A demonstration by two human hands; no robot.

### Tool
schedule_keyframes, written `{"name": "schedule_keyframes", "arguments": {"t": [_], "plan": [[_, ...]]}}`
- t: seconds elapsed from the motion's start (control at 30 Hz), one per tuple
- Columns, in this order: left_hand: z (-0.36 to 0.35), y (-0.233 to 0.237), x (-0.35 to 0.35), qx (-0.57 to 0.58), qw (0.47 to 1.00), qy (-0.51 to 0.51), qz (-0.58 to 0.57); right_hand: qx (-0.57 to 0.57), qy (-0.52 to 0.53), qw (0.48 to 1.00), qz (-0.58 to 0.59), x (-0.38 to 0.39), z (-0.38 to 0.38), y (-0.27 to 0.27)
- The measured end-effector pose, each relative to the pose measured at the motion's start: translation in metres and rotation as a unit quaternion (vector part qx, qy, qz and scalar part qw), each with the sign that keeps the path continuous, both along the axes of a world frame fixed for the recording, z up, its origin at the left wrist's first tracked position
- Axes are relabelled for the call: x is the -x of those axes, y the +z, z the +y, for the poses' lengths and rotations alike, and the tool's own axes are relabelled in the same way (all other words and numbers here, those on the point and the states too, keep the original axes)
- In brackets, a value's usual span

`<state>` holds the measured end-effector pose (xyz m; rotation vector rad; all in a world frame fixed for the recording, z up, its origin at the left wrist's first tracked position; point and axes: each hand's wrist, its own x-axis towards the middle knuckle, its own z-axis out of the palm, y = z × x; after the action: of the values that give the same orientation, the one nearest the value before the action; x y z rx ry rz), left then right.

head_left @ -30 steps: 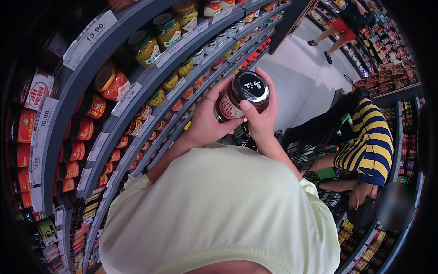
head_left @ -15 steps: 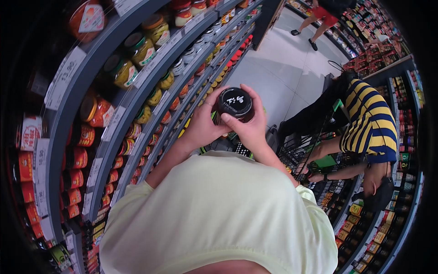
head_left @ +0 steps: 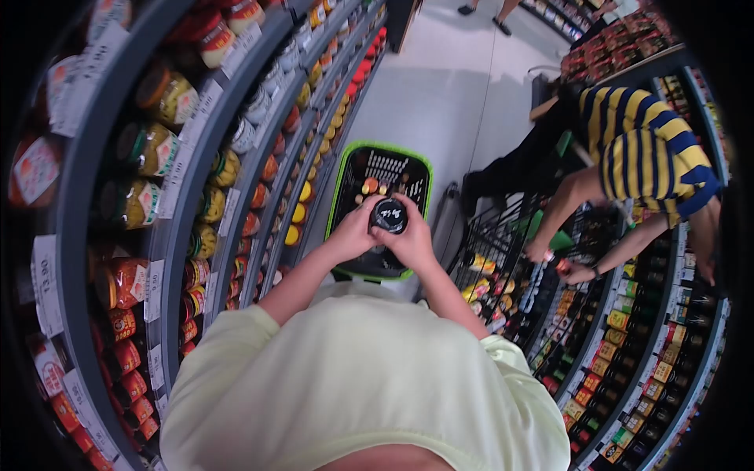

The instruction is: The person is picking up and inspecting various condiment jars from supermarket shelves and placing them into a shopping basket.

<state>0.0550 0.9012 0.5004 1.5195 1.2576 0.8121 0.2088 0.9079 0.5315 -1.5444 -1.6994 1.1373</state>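
Observation:
A dark jar with a black lid (head_left: 389, 214) and white markings on top is gripped between both hands in front of my chest. My left hand (head_left: 355, 232) wraps its left side, and my right hand (head_left: 413, 239) closes around the right side with the thumb near the lid. The jar is over a black shopping basket with a green rim (head_left: 429, 177). Several small items, some with light tops, lie inside the basket; my hands and forearms hide part of it.
Shelves of jars (head_left: 161, 149) with price tags run along the left. On the right, a person in a striped shirt (head_left: 648, 145) bends over a wire shopping cart (head_left: 503, 235), holding a small item. More shelves (head_left: 601, 373) stand behind the cart. Another person's legs (head_left: 503, 20) show far ahead.
My hands have lowered with the jar and are farther from my head. The basket has come into fuller view. The person in stripes now has both hands together around an item.

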Motion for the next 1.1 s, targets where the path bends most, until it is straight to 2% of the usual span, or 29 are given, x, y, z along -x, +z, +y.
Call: {"name": "schedule_keyframes", "arguments": {"t": [0.17,0.3,0.43,0.53,0.6,0.73,0.83,0.9,0.97,1.1], "plan": [[-0.017,-0.072,-0.021,0.091,0.996,-0.003,0.015,0.104,-0.023,0.994,-0.038,-0.011,-0.017,-0.069],[-0.031,-0.119,-0.029,0.155,0.987,-0.021,0.030,0.141,-0.027,0.989,-0.043,-0.018,-0.036,-0.129],[-0.038,-0.173,-0.033,0.186,0.980,-0.029,0.069,0.165,-0.024,0.981,-0.097,-0.021,-0.043,-0.179],[-0.033,-0.206,-0.032,0.206,0.969,-0.064,0.123,0.191,-0.020,0.976,-0.102,-0.022,-0.043,-0.224],[-0.027,-0.226,-0.034,0.271,0.943,-0.084,0.174,0.195,-0.017,0.975,-0.109,-0.023,-0.040,-0.256],[-0.020,-0.304,-0.040,0.283,0.925,-0.095,0.236,0.198,-0.008,0.970,-0.144,-0.022,-0.026,-0.325],[-0.012,-0.370,-0.047,0.304,0.920,-0.077,0.236,0.214,-0.007,0.959,-0.185,-0.018,-0.014,-0.387],[-0.008,-0.416,-0.053,0.333,0.917,-0.053,0.215,0.236,-0.023,0.948,-0.212,-0.015,-0.009,-0.434],[-0.006,-0.468,-0.053,0.308,0.933,-0.036,0.180,0.218,-0.033,0.949,-0.227,-0.016,-0.006,-0.488],[0.003,-0.552,-0.054,0.323,0.936,-0.019,0.137,0.215,-0.047,0.952,-0.211,-0.014,0.003,-0.573]]}}
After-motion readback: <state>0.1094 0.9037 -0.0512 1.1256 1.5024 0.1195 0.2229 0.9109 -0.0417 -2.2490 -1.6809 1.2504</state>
